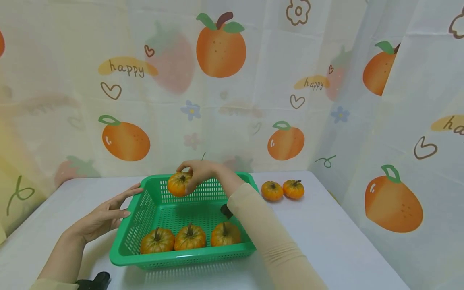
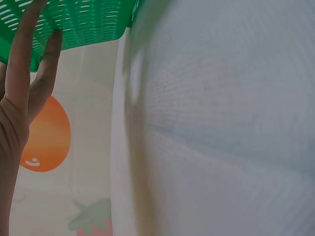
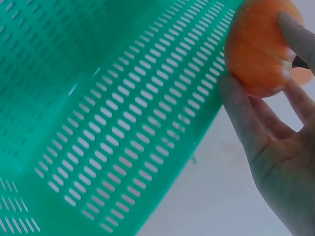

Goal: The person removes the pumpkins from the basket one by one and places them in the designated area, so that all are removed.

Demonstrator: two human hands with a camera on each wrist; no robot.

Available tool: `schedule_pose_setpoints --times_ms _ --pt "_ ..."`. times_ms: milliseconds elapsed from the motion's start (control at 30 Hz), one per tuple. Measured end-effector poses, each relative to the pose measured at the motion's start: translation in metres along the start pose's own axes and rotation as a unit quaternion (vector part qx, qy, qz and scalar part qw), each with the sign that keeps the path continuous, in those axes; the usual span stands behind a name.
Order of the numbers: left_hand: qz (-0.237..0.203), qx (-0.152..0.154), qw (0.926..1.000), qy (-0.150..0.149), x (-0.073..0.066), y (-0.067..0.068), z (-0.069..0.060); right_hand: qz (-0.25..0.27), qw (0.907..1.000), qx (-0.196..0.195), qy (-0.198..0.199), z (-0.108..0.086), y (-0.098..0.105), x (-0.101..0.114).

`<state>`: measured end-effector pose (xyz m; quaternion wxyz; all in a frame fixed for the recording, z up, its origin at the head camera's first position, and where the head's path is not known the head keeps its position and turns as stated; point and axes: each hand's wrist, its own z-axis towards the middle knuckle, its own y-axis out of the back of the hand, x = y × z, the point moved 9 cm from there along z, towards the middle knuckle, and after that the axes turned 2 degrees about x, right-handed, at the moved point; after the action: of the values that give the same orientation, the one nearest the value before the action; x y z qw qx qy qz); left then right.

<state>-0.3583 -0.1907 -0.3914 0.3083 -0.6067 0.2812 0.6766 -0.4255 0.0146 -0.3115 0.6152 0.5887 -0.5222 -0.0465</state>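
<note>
In the head view, my right hand (image 1: 204, 170) grips a small orange pumpkin (image 1: 177, 185) over the far left part of a green plastic basket (image 1: 121, 249). The right wrist view shows thumb and fingers around that pumpkin (image 3: 258, 46), close to the slotted basket wall (image 3: 133, 118). My left hand (image 1: 98, 219) touches the basket's left side, its fingers fairly straight in the left wrist view. Along the basket's near side sit three pumpkins: a left one (image 1: 157, 242), a middle one (image 1: 190, 238) and a right one (image 1: 225, 234).
Two more pumpkins, one on the left (image 1: 272, 191) and one on the right (image 1: 293, 189), lie on the white table (image 1: 311, 229) to the right of the basket. Behind the table hangs a fruit-print curtain (image 1: 232, 100), which also runs along both sides.
</note>
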Motion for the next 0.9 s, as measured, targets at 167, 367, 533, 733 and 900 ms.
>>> schedule_pose_setpoints --times_ms 167,367,533,733,900 --pt "0.004 0.001 1.0000 -0.001 -0.001 0.001 0.001 0.022 0.9998 -0.004 -0.004 -0.010 0.012 -0.002" --pt "0.002 0.002 1.0000 0.003 -0.001 0.000 0.000 0.001 0.9998 -0.019 -0.007 -0.017 0.025 -0.009" --pt "0.009 0.000 1.0000 0.003 -0.001 0.000 0.001 0.017 0.9993 -0.031 -0.012 -0.023 0.034 -0.018" --pt "0.015 -0.006 0.9999 0.003 -0.001 0.002 0.001 0.039 0.9984 -0.037 -0.020 -0.033 0.042 -0.027" --pt "0.013 -0.004 0.9999 0.002 0.000 0.001 0.000 0.043 0.9976 -0.049 -0.024 -0.041 0.048 -0.039"
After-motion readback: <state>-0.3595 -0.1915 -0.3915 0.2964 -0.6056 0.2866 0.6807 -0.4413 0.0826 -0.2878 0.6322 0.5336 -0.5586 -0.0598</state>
